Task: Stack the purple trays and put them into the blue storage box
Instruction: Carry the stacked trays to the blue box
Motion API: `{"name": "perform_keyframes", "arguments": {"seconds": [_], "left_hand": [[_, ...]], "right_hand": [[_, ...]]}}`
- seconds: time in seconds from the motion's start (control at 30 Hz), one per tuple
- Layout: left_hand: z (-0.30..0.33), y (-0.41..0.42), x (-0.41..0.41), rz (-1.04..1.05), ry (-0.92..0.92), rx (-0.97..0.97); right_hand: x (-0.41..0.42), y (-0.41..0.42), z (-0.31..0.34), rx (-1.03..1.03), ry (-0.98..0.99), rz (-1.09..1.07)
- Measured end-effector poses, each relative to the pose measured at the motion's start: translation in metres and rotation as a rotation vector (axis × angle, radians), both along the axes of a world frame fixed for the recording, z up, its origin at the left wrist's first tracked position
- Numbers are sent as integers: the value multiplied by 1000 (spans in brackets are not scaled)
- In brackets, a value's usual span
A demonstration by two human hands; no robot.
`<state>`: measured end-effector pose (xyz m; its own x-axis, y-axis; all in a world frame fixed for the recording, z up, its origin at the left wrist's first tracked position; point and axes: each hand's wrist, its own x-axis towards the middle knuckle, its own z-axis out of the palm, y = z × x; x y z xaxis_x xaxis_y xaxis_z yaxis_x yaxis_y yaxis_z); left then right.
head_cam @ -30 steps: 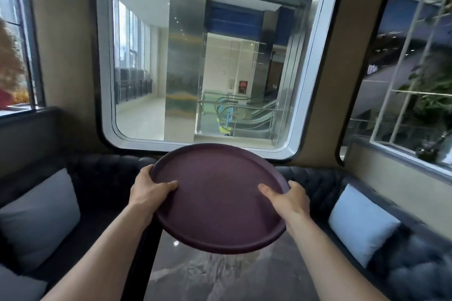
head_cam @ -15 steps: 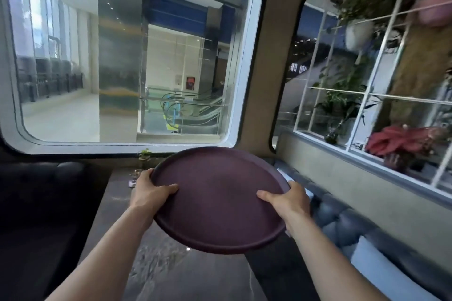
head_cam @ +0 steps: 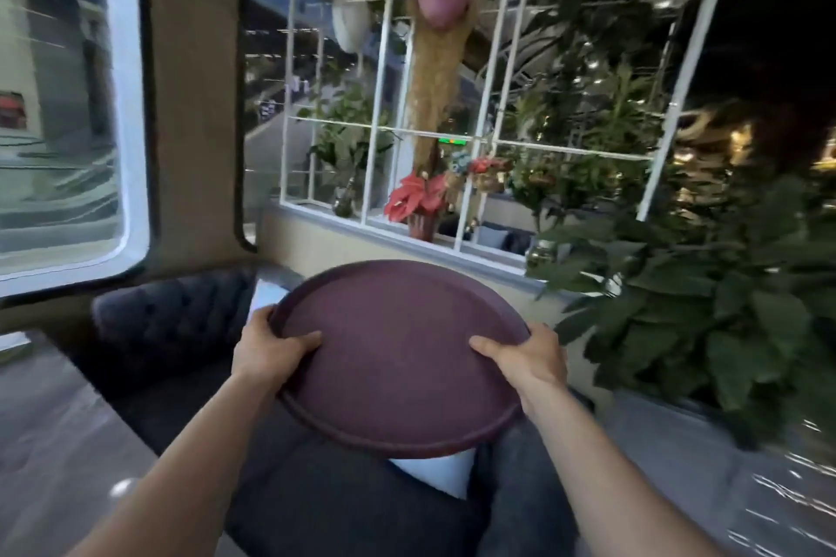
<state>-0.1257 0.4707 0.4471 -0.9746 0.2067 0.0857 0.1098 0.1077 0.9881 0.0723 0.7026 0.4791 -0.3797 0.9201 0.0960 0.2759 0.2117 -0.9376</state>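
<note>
Head view | a round purple tray [head_cam: 398, 357] is held in the air, tilted, above a dark sofa [head_cam: 181, 330] | left hand [head_cam: 267, 353] is clamped on its left rim, fingers [head_cam: 303, 337] closed on the tray | right hand [head_cam: 529, 360] likewise on the right rim | a grey counter [head_cam: 49, 434] is seen lower left | potted plants [head_cam: 416, 199] are ranged behind a white grid.

We see round plastic tray [head_cam: 398, 357]: matte purple | tufted sofa [head_cam: 172, 321]: dark grey | cushion [head_cam: 434, 473]: pale blue | window grid [head_cam: 488, 140]: white | potted flower [head_cam: 416, 197]: red
</note>
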Motion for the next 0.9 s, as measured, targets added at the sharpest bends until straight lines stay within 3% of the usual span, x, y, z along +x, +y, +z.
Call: {"name": "perform_keyframes", "arguments": {"seconds": [0.23,0.47,0.63,0.9], "left_hand": [[8,176,102,-420,17,29],[2,290,231,-847,-5,72],[-9,325,335,-1148,-43,52],[-24,293,504,-1583,-24,2]], "right_hand": [[172,70,11,57,63,-417],[330,57,7,61,-37,-881],[422,1,-1,37,-47,-1196],[521,-142,-26,5,-56,-1647]]}}
